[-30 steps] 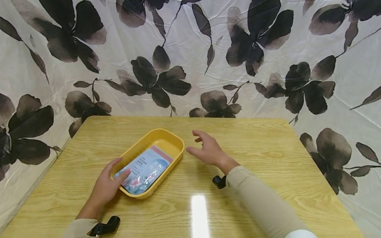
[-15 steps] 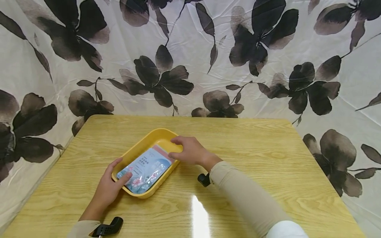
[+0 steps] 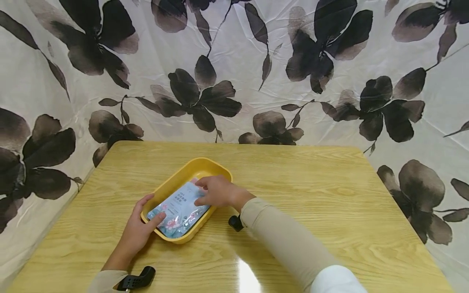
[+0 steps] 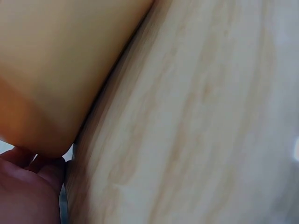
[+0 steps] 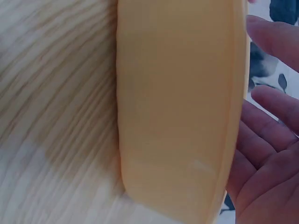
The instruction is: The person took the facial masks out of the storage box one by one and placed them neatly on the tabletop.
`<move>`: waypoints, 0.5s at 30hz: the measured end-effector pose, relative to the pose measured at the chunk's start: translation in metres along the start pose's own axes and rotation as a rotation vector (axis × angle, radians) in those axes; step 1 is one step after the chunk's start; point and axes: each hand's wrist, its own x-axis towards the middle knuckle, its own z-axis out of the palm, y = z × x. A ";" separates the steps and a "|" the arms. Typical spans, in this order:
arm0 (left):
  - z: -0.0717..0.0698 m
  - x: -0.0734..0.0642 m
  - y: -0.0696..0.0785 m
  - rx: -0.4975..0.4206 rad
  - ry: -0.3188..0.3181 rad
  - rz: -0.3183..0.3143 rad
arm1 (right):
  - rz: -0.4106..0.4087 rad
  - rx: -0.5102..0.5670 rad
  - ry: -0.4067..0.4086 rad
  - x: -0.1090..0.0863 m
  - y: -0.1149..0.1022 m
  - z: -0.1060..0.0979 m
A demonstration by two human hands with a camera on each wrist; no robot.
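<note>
A yellow oblong tray [image 3: 210, 166] lies on the wooden table [image 3: 311, 195] with a flat light-blue printed packet [image 3: 176, 211] inside it. My left hand [image 3: 151, 209] grips the tray's near-left corner, thumb over the rim and fingers along the outside. In the left wrist view the tray's wall [image 4: 46, 70] fills the top left, with the fingertips [image 4: 28, 163] just below it. My right hand [image 3: 200, 193] reaches over the tray's right rim, fingers resting on the packet's far end. The right wrist view shows the tray's outer wall [image 5: 177, 116] and fairly straight fingers [image 5: 271, 126] above it.
A white curtain with dark flower prints [image 3: 234, 61] surrounds the table at the back and on both sides. The table's right half shows bare wood. Black wrist-camera mounts [image 3: 234, 223] sit on both forearms.
My right hand moved left from the bare table, over the tray's right rim and down onto the packet. The left hand stayed on the tray's corner.
</note>
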 end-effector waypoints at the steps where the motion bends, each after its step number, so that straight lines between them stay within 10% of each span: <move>1: 0.001 0.000 0.000 -0.005 -0.003 0.002 | 0.003 -0.011 -0.008 0.002 -0.001 0.002; 15: 0.000 0.000 -0.003 -0.007 -0.005 -0.020 | 0.079 -0.120 -0.039 0.015 -0.006 0.012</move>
